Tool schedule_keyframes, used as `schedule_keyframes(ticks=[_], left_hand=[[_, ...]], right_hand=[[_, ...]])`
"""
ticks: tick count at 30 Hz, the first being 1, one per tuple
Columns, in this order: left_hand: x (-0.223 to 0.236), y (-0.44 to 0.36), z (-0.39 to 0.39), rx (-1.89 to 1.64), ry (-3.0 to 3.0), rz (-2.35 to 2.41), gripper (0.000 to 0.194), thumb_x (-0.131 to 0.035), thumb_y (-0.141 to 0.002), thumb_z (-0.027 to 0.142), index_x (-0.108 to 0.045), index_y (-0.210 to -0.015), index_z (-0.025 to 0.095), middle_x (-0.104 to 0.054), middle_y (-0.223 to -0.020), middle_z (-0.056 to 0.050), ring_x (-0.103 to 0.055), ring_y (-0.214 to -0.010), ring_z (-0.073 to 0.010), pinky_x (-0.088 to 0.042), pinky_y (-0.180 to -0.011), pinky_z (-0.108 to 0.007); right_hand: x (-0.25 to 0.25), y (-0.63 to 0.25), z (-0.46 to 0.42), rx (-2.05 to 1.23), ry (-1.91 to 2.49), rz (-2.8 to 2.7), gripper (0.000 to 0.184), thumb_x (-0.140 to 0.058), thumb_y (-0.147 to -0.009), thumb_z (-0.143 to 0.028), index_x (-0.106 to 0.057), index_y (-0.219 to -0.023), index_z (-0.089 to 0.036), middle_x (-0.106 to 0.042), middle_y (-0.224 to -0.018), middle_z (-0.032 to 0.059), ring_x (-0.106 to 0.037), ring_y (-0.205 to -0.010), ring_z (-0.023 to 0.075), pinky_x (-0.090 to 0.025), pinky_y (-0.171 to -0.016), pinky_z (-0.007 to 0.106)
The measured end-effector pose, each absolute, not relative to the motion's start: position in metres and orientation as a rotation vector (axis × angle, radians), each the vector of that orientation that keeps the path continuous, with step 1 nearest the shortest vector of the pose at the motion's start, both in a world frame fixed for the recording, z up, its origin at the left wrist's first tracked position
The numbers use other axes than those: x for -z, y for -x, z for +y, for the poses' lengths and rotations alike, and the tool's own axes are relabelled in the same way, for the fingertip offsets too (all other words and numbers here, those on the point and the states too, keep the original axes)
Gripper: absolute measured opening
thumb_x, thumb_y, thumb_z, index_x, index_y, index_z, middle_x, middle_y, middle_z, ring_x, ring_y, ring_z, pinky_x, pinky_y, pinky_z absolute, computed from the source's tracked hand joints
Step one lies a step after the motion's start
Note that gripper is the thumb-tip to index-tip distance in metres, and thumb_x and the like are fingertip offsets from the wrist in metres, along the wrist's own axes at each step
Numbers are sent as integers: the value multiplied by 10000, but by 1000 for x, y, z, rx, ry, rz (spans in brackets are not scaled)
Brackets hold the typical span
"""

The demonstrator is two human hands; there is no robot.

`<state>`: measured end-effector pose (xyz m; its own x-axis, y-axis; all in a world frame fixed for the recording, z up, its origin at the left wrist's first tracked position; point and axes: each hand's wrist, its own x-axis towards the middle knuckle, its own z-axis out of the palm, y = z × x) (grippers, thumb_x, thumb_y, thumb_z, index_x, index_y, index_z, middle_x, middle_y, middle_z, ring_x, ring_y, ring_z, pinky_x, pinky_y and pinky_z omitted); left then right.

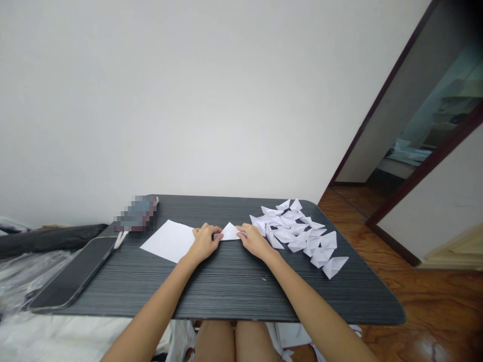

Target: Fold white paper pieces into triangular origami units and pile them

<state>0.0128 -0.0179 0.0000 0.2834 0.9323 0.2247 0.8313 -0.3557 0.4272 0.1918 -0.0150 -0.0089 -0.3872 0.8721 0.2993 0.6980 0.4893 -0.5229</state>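
A small sheet of white paper folded to a point [230, 232] lies on the dark table between my hands. My left hand [206, 241] grips its left end with thumb and fingers. On the other end, my right hand [253, 240] pinches the paper the same way. Flat white paper [169, 240] rests left of my left hand, partly covered by it. Just right of my right hand spreads a pile of folded paper boats [290, 226], several of them touching or overlapping.
On the table's left side lie a dark-screened phone [77, 271] and a blurred-out device [139, 213] with a white cable [119, 240]. The black wood-grained table [234, 296] stands against a white wall [211, 100]. Clear plastic wrapping [22, 281] is heaped at the left. A doorway opens at right.
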Motion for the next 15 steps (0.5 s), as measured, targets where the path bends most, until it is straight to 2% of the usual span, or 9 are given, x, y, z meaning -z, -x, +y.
schedule_keyframes(ticks=[5, 8, 11, 15], left_hand=[[3, -14, -17, -597, -2324, 1701, 197, -448, -764, 288, -612, -865, 243, -591, -820, -39, -459, -878, -246, -295, -731, -420], [6, -15, -17, -643, -2353, 1747, 206, -477, -745, 274, -572, -926, 247, -526, -853, -47, -439, -883, -243, -309, -720, -416], [9, -18, -19, -663, -2495, 1613, 230, -408, -770, 156, -537, -947, 225, -486, -897, -50, -438, -884, -214, -332, -719, -374], [12, -24, -23, -556, -2720, 1336, 293, -302, -743, -5, -533, -825, 155, -483, -859, -63, -457, -811, -172, -372, -720, -311]], right_hand=[[15, -192, -15, -393, 1339, -2175, 235, -446, -789, -136, -587, -978, -148, -485, -821, 52, -478, -798, 151, -365, -776, 273], [16, -190, -17, -246, 1376, -2144, 256, -488, -764, -142, -560, -1009, -160, -466, -867, 64, -446, -851, 177, -361, -799, 311], [14, -185, -23, -61, 1373, -2208, 203, -456, -759, -83, -558, -920, -154, -475, -874, 75, -427, -856, 193, -369, -770, 325], [15, -175, -32, 59, 1386, -2368, 255, -359, -751, 10, -552, -828, -137, -513, -833, 87, -437, -821, 193, -390, -740, 305]])
